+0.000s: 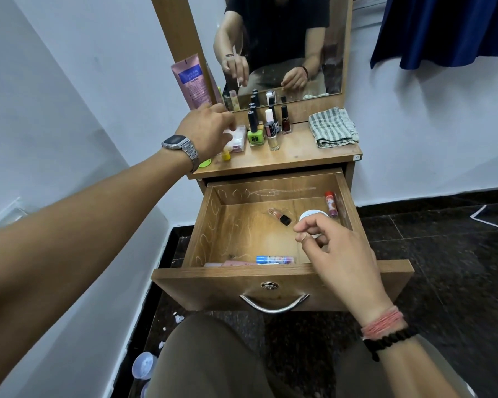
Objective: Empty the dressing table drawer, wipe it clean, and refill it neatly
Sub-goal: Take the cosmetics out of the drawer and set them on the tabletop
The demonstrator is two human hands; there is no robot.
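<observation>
Emptying's well underway, not done. The open wooden drawer [204,225], centre frame, still holds a white round jar [306,216], a red-capped tube [330,203] at the right wall, a small dark-capped bottle [279,216] mid-floor & a blue tube [273,259] by the front. Nail polish bottles [255,130] already crowd the wooden counter [299,150], upper centre. Striped cloth [332,127] sits folded, so wipe & refill remain. Left hand [206,130] stretched to the counter's left, fingers curled around something, can't tell what. Right hand [339,248] hovers over the jar, fingers loosely bent, holding nothing.

Wooden dressing table top [305,152], w/ nail polish bottles [255,133], striped cloth [332,127], pink tube [191,81]
</observation>
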